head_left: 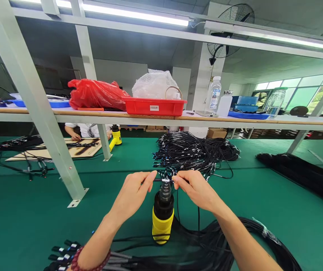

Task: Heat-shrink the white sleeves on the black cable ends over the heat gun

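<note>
Between my two hands a thin black cable with a short white sleeve (pixel 165 180) is stretched level. My left hand (pixel 136 192) pinches it on the left, thumb and fingers pressed together. On the right, my right hand (pixel 197 190) grips the cable's other side in a pinch. Directly below the sleeve, a yellow and black heat gun (pixel 162 224) stands with its metal nozzle pointing up; whether the sleeve touches the nozzle I cannot tell. Behind it lies a large pile of black cables (pixel 189 148) with white-marked ends.
A bundle of black cables (pixel 215 244) lies in front of me on the green table (pixel 116 222). A white post (pixel 62 158) rises at left. Overhead runs a shelf (pixel 150 119) with a red tray (pixel 156 107). Across the table, a person (pixel 89 130) works near another heat gun (pixel 116 135).
</note>
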